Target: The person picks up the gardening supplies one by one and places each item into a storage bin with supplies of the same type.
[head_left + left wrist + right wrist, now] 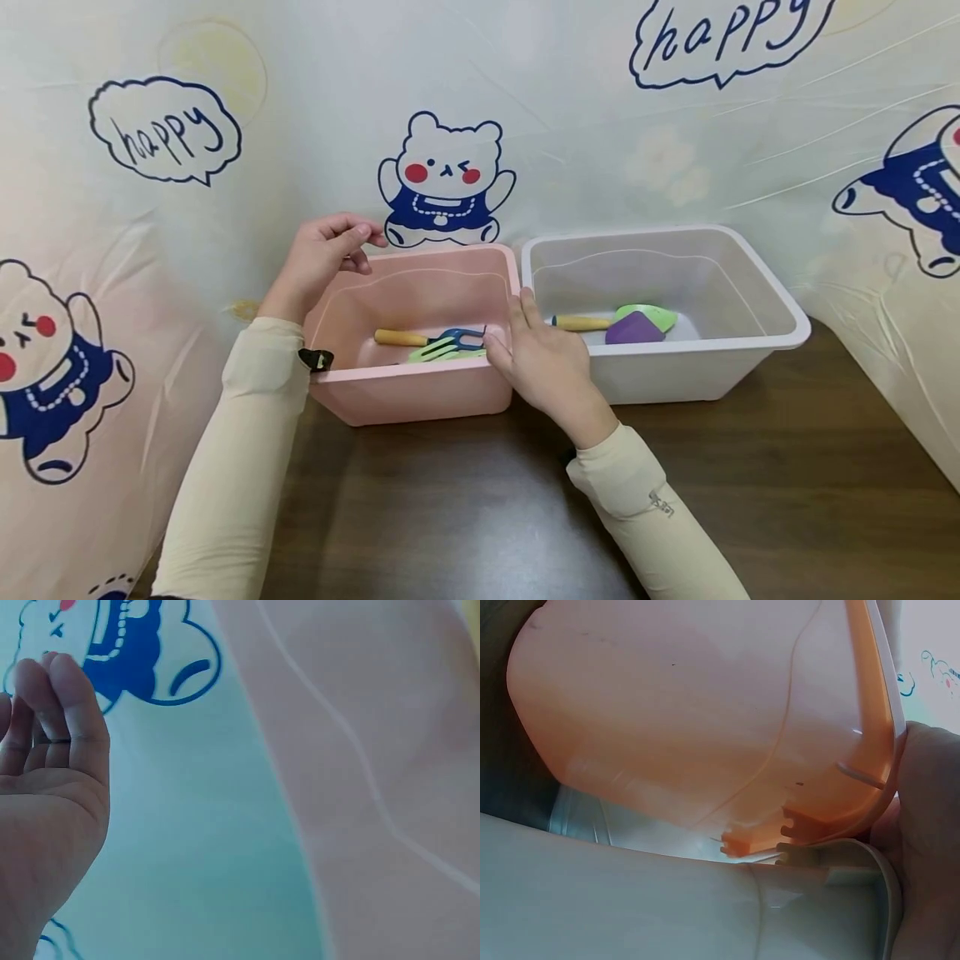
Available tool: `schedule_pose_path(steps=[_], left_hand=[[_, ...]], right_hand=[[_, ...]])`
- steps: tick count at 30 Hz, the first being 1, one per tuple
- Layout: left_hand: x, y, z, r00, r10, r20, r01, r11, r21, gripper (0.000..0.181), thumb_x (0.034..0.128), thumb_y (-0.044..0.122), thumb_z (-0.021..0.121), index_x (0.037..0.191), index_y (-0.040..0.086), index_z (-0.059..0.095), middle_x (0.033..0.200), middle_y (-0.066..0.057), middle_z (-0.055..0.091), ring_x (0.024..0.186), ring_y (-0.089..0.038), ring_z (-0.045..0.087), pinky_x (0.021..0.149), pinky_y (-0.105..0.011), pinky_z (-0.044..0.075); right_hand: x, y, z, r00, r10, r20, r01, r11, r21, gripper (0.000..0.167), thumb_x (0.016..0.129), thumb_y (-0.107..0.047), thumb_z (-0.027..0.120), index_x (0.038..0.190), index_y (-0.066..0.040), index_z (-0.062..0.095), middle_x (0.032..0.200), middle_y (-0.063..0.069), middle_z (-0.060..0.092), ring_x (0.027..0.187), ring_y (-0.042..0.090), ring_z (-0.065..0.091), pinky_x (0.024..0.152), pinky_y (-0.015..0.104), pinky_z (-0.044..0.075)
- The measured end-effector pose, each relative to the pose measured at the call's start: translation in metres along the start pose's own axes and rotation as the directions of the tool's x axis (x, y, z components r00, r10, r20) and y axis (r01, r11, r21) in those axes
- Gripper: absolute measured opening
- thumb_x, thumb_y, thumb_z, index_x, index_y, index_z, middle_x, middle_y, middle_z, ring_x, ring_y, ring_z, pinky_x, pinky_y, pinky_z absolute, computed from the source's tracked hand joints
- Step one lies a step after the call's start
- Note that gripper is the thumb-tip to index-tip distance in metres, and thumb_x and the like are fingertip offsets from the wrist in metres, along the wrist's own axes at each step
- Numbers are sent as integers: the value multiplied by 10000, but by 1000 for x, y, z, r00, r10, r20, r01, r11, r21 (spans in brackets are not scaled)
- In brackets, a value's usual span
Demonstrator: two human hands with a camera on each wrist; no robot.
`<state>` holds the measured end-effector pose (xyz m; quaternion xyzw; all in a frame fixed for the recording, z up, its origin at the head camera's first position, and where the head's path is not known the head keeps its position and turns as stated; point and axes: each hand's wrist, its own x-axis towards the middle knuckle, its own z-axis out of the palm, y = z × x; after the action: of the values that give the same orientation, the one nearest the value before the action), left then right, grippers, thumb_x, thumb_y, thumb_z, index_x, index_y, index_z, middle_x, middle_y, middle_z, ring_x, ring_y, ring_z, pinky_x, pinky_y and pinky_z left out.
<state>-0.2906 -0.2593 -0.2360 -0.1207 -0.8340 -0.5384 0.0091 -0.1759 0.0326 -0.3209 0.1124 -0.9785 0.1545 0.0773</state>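
A pink plastic bin stands on the table. In it lie a blue hand fork with a wooden handle and a light green tool with long slots. My left hand hovers by its back left corner, fingers loosely bent and holding nothing; the left wrist view shows the palm side. My right hand rests where the pink bin's right rim meets the white bin, fingers fairly straight. Inside the white bin are a purple blade, a green blade and a wooden handle.
The two bins stand side by side on a dark wooden table. Behind and at both sides hangs a pale cloth printed with cartoon bears and the word "happy".
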Motion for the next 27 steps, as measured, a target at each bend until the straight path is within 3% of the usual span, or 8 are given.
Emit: schedule_pose_path(steps=[3,6,13,19,21,23,25,27], left_hand=[[-5,10,3,1000,5,28,-8,994,109,378,1031,377,581,1186,52,699,1106,-88,692,749,-238,620,742,-248,565],[-12,22,6,998,5,70,-21,970,240,382,1043,394,551,1197,74,691,1132,-76,675,822,-272,616,765,-252,556],[-35,39,12,984,13,180,-101,864,494,371,1047,429,526,1237,149,677,1027,-85,650,882,-272,599,743,-394,525],[-63,34,19,983,62,172,-155,782,604,387,1048,433,518,1249,144,678,1144,-73,664,1006,-278,586,858,-485,511],[-74,29,24,981,104,165,-186,758,626,385,1047,396,538,1259,106,676,1219,-92,656,1084,-298,589,930,-528,496],[-85,25,30,974,156,162,-224,731,645,367,1048,337,558,1269,64,664,1268,-126,637,1176,-326,561,1000,-556,454],[-95,21,36,959,239,151,-277,688,671,364,1032,270,597,1305,33,641,1326,-162,607,1258,-356,521,1052,-564,411],[-105,16,43,939,317,130,-312,633,709,435,1008,248,638,1377,25,582,1422,-212,531,1338,-399,452,1102,-583,346]], right_hand=[[1,0,2,1000,-3,-1,3,1000,-9,743,1032,-570,300,1562,-52,361,1602,143,330,663,265,640,462,337,402],[3,-1,4,1000,1,4,-1,1000,-17,743,1031,-571,300,1563,-56,360,1605,141,326,680,271,649,464,340,405],[9,-1,10,1000,11,4,-11,1000,-20,735,1032,-568,323,1565,-63,358,1609,138,317,780,284,685,466,344,397],[13,-1,11,1000,12,20,-11,1000,-20,759,1028,-588,331,1574,-61,331,1617,147,296,1047,339,675,517,344,448],[12,0,11,1000,6,22,-6,1000,-2,793,1020,-620,345,1583,-63,307,1622,161,276,1183,369,615,629,382,524],[10,1,8,1000,-8,22,6,999,45,825,1011,-652,355,1599,-81,264,1636,179,229,1333,402,488,859,464,538],[7,2,5,1000,-22,16,20,995,97,862,989,-693,371,1616,-123,215,1658,178,149,1451,412,307,1077,551,389],[3,5,0,999,-37,-5,38,992,117,890,967,-722,395,1627,-165,181,1673,169,73,1508,409,126,1165,620,179]])
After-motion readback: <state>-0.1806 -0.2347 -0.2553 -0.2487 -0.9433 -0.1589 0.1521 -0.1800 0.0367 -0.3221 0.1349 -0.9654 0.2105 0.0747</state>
